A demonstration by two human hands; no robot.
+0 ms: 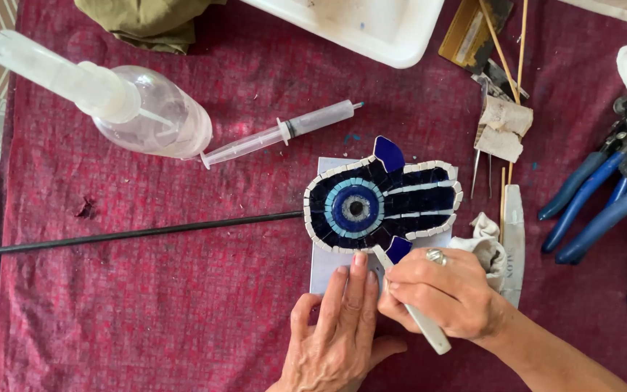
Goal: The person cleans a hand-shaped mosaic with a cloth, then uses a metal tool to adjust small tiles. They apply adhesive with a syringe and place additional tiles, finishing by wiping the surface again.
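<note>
The right hand (440, 294), with a ring on one finger, is closed around a slim white-handled tool (415, 313), its tip touching the lower edge of a hand-shaped mosaic piece of dark blue and white tiles with a round blue eye (382, 205). The mosaic lies on a pale square board (328, 265) on the bench's dark red cloth (183, 290). The left hand (335, 334) holds nothing; its flat, extended fingers press the board just below the mosaic. A clear plastic syringe (284, 132) and blue-handled pliers (604, 203) lie nearby.
</note>
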